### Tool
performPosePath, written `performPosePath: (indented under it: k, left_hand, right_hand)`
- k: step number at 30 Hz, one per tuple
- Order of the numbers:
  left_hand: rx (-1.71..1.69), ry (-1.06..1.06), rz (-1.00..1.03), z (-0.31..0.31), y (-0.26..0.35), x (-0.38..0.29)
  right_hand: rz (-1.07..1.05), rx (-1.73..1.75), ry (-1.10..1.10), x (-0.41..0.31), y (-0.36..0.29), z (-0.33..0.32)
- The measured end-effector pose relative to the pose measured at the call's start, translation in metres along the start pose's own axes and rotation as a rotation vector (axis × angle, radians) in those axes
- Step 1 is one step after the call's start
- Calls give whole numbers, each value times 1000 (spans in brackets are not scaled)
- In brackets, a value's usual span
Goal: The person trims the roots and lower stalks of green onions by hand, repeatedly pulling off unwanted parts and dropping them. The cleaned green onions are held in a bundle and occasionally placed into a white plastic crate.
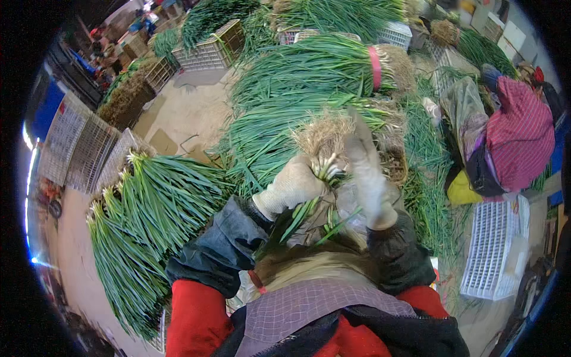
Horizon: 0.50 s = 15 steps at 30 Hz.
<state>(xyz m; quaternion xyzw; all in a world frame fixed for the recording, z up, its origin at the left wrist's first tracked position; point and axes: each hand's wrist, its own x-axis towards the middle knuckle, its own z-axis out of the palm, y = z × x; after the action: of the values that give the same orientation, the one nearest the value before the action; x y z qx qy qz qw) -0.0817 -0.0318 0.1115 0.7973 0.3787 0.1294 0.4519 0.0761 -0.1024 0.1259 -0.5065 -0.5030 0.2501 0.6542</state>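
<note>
My left hand, in a pale knit glove, is closed around a small bunch of green-leaved allium plants just below their white stem ends. The tangled brown roots of that bunch point away from me, and its leaves hang towards my lap. Against the right side of the roots is my right hand, also gloved and blurred, its fingers held up flat; whether it grips anything cannot be told. Past both hands lies a large heap of the same plants, with a bundle tied by a pink band behind it.
Trimmed bunches are stacked at my left. A white plastic crate lies at the right, near a co-worker in a red patterned garment. Loose leaves litter the ground between us. More crates stand at the back left.
</note>
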Motion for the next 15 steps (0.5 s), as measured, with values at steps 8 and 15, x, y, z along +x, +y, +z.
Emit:
performPosePath:
  k: [8,15]
  left_hand:
    - [-302,-136,112,7,18,-7]
    - [-515,-120,179,37,-24,7]
  right_hand:
    - [-100,46,-26,-14,5,21]
    - [-57,-167,20,-22,-9,24]
